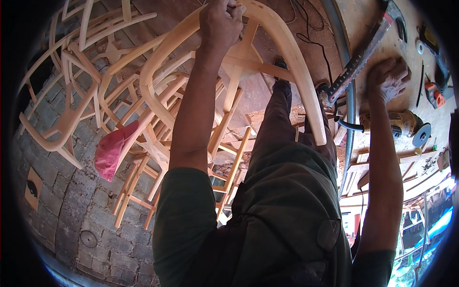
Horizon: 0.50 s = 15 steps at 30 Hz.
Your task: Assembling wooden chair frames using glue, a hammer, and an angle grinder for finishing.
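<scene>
My left hand is closed around the top of a curved, pale wooden chair frame, which bends down toward my right leg. Braces cross beneath the curve. Over the workbench on the right, my right hand has its fingers loosely bent and apart, with nothing visible in them. Close beside it lies a claw hammer with a dark, worn handle, slanting over the bench edge. A yellow angle grinder with a grey disc rests on the bench, partly behind my right forearm.
Several unfinished wooden chair frames are piled on the left, with a pink cap hanging on one. A block wall stands behind them. A black cable trails over the floor. An orange tool lies at the bench's right.
</scene>
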Motion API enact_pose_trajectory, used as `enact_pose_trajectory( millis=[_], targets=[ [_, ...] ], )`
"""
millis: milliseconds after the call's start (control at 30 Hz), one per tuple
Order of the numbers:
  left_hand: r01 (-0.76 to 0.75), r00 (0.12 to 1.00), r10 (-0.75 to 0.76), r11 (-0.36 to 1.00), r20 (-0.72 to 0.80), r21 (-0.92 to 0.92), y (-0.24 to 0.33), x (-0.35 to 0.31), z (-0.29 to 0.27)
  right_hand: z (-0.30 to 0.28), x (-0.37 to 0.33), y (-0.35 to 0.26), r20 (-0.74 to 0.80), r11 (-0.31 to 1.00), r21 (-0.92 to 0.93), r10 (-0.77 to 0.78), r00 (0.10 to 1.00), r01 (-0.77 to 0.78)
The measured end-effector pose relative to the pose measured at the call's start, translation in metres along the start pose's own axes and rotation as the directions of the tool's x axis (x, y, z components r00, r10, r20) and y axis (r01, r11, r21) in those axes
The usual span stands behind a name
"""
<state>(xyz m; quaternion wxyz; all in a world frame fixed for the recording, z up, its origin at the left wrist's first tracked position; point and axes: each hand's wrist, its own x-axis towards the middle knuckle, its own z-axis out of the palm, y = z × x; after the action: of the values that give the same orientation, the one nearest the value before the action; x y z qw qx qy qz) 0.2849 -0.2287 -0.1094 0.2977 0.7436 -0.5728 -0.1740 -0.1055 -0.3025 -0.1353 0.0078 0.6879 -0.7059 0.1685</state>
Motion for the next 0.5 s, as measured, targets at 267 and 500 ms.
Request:
enact_pose_trajectory(
  millis=[267, 500],
  targets=[
    [-0.129, 0.99, 0.129, 0.992, -0.065, -0.001, 0.0012, -0.0021, 0.0031, -0.0008, 0.001, -0.0006, -0.006, 1.0, 0.003, 0.008, 1.0, -0.008],
    [-0.136, 0.991, 0.136, 0.991, -0.001, 0.002, 0.0064, 0.0035, -0.0063, 0.0005, 0.0005, 0.0004, 0.008, 1.0, -0.009, 0.012, 1.0, -0.012]
  ],
)
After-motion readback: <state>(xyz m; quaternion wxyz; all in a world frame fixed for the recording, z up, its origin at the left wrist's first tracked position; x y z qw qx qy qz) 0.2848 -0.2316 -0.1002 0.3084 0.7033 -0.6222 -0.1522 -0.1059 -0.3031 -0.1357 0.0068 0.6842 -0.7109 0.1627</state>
